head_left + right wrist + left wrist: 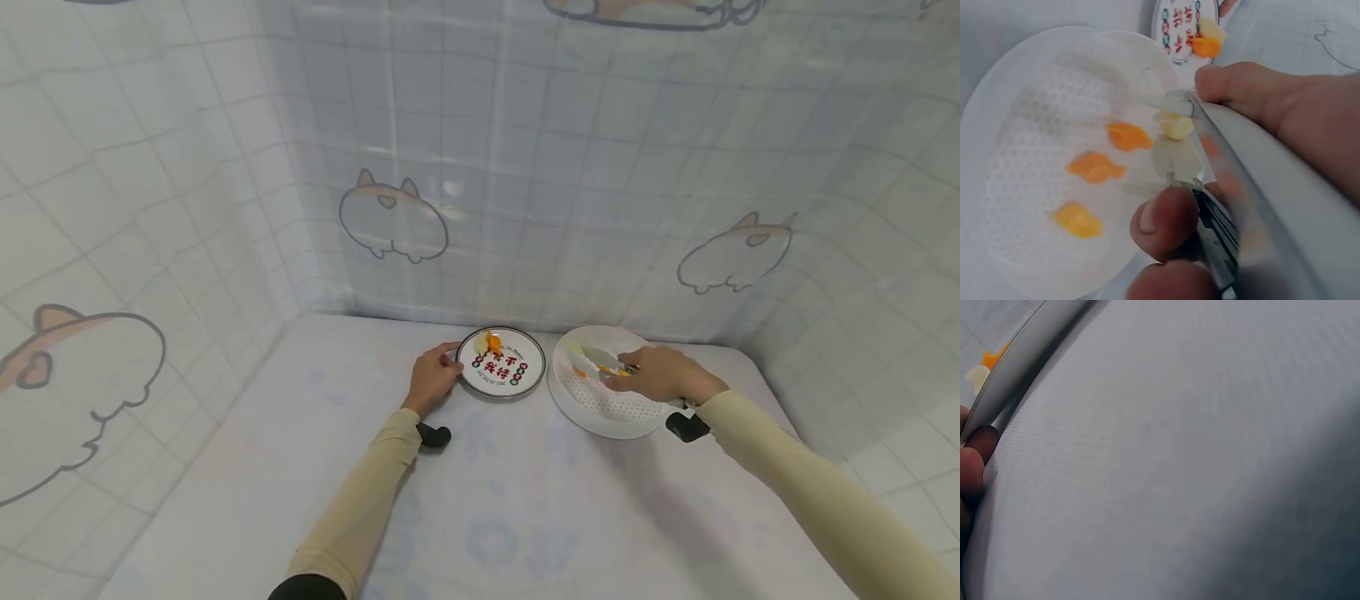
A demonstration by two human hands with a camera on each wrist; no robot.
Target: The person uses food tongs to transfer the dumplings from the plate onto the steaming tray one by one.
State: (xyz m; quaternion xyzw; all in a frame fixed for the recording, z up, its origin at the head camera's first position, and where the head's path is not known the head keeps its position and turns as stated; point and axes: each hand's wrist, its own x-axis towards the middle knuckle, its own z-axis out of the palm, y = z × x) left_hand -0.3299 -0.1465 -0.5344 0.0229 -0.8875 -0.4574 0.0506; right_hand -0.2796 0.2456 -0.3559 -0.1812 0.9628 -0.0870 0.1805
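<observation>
My left hand (433, 379) pinches the left rim of a round white plate (517, 343) with a dark edge and red lettering. On the plate lie an orange dumpling-shaped piece (492, 342) and a pale one (480, 343). In the left wrist view, a fingertip (985, 440) sits under the plate's rim. My right hand (663, 374) grips tongs (1244, 134) with metal arms and translucent tips, over a white perforated draining basket (1029, 144). Several orange pieces (1095, 167) lie in the basket. Pale pieces (1175, 126) are near the tong tips; whether they are pinched is unclear.
The plate and basket stand side by side at the back of a white-covered table (480, 500). Close behind rises a tiled-pattern curtain (555, 208) with cartoon dogs, and similar sheets (150, 250) flank both sides.
</observation>
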